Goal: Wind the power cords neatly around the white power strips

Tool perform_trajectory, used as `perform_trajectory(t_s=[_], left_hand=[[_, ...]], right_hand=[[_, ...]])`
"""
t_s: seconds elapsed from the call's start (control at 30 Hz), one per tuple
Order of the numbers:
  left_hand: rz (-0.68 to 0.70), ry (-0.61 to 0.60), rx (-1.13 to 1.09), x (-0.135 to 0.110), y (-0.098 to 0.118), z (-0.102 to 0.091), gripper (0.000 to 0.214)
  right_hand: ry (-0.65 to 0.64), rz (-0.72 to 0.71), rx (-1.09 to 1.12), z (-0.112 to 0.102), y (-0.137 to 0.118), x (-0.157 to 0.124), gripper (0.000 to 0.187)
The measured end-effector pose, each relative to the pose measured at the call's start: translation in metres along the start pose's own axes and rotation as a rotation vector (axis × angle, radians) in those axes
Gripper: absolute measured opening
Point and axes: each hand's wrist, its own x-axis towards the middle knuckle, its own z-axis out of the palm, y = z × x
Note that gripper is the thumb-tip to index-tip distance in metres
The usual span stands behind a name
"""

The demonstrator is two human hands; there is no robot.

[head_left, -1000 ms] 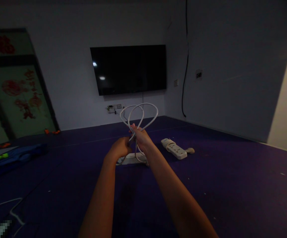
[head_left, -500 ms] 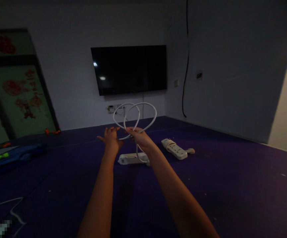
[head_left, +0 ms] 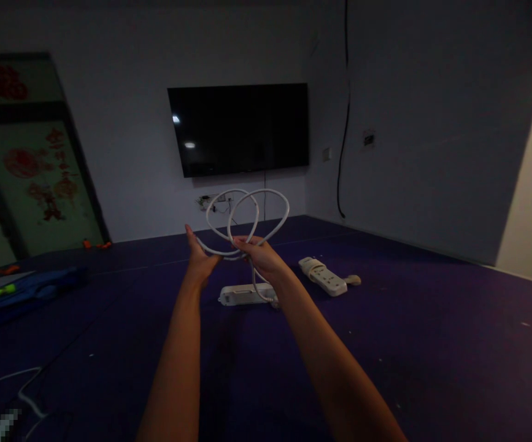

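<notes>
A white power cable [head_left: 286,216] is coiled into two overlapping loops in front of me. My right hand [head_left: 259,253] is closed around the bottom of the loops, thumb on top. My left hand [head_left: 200,261] is at the left side of the coil, its fingers stretched up and apart from the thumb. One stretch of the cable runs against its inner side. From my right hand the cable drops to a white power strip [head_left: 242,294] lying on the purple floor. Its plug end lies by the strip's right end, partly behind my right wrist.
Another white power strip [head_left: 327,279], its cord wrapped round it, lies to the right on the purple floor [head_left: 408,331]. Blue cloth [head_left: 40,288] lies at left, a thin white cord [head_left: 29,396] at lower left. A television [head_left: 242,129] hangs on the far wall.
My left hand has moved slightly left and turned, its spread fingers now upright beside the cable. The left loop has widened a little. My right hand keeps its grip in nearly the same place.
</notes>
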Motion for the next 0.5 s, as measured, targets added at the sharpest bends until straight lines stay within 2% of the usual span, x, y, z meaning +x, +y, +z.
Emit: perform_trajectory(t_s=[0.1,0.2,0.33,0.5], left_hand=[[-0.008,-0.201,-0.134,-0.005,0.0,-0.013,0.134],[0.004,-0.268,-0.241,-0.009,0.004,-0.018,0.115],[-0.055,-0.17,-0.26,-0.006,0.009,-0.007,0.079],[-0.053,0.019,-0.169,0.0,0.011,0.005,0.058]], right_hand=[[-0.018,0.014,0.018,0.002,-0.003,-0.002,0.004],[-0.054,0.021,0.03,0.005,-0.002,-0.005,0.002],[-0.177,0.034,-0.044,0.012,0.004,-0.006,0.014],[-0.252,0.037,-0.11,0.018,0.015,-0.005,0.015]])
